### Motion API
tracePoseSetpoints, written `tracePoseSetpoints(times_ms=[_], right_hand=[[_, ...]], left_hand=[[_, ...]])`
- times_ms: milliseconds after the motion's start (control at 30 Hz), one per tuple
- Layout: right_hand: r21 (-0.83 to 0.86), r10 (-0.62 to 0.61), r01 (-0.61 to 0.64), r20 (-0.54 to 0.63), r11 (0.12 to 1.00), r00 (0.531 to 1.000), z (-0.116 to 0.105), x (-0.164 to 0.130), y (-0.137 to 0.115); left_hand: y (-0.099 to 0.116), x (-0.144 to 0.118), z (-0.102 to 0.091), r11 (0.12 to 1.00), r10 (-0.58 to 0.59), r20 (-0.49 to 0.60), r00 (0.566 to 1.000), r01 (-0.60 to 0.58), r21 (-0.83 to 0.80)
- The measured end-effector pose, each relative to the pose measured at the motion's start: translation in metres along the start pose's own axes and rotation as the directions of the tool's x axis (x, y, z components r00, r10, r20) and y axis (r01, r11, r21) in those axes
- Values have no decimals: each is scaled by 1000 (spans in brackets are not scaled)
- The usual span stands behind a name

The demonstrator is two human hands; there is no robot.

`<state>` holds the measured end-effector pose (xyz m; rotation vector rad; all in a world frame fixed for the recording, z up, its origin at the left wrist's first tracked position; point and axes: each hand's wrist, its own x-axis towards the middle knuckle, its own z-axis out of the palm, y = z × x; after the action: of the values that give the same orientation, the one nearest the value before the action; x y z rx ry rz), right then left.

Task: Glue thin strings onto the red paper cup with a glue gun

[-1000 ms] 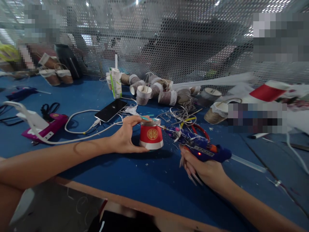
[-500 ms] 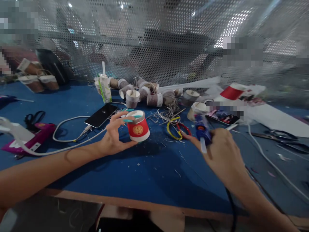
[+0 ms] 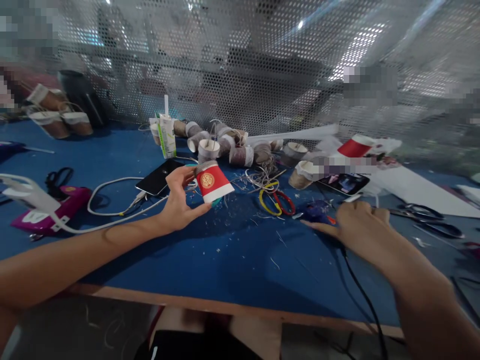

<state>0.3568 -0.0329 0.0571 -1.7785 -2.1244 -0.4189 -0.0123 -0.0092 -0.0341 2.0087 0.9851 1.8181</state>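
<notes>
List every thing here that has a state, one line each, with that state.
red paper cup: tilted, held off the table
left hand: gripping the cup
glue gun: lying on the table
right hand: resting on the glue gun, fingers loose
phone: screen dark, cable plugged in
drink carton: upright, straw in

Single head-worn view, looking forward and down across the blue tabletop (image 3: 232,265), close above both forearms, facing a perforated screen (image 3: 240,65)

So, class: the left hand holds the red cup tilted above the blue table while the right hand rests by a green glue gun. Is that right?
One error: the glue gun by the right hand is blue, not green, as the head view shows. The left hand does hold the red cup tilted above the blue table.
</notes>
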Motion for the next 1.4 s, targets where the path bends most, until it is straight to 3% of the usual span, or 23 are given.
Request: tracePoseSetpoints(times_ms=[100, 200, 233, 367, 600, 800, 933, 1033, 1267, 1400], right_hand=[[-82, -253, 249, -39, 965, 967, -16, 11, -39], [-16, -511, 511, -27, 859, 859, -11, 32, -81], [-9, -522, 522, -3, 853, 853, -5, 38, -92], [-24, -361, 362, 33, 932, 932, 23, 50, -110], [-47, -335, 339, 66, 940, 940, 36, 32, -106], [119, -513, 501, 103, 857, 852, 33, 47, -98], [307, -678, 616, 165, 725, 716, 38, 73, -106], [344, -700, 611, 303, 713, 647, 48, 90, -120], [431, -678, 535, 325, 727, 660, 65, 93, -127], [443, -627, 476, 302, 760, 718, 65, 87, -117]], left_hand=[[-2, 1, 1, 999, 10, -25, 1000, -11, -36], [-5, 0, 0, 997, 44, -56, 997, -47, -58], [-5, 0, 0, 997, 43, -61, 997, -47, -59], [-5, -2, -1, 997, -3, -42, 999, 0, -74], [-6, -5, -1, 998, -1, -15, 1000, 0, -70], [-7, -5, 0, 998, 39, -23, 999, -40, -47], [-8, -3, 0, 998, 50, -36, 998, -51, -23], [-7, -2, -1, 998, 44, -35, 998, -45, -34], [-3, 0, 0, 998, 40, -16, 999, -40, -38], [-4, 1, 0, 997, 52, -15, 999, -53, -50]])
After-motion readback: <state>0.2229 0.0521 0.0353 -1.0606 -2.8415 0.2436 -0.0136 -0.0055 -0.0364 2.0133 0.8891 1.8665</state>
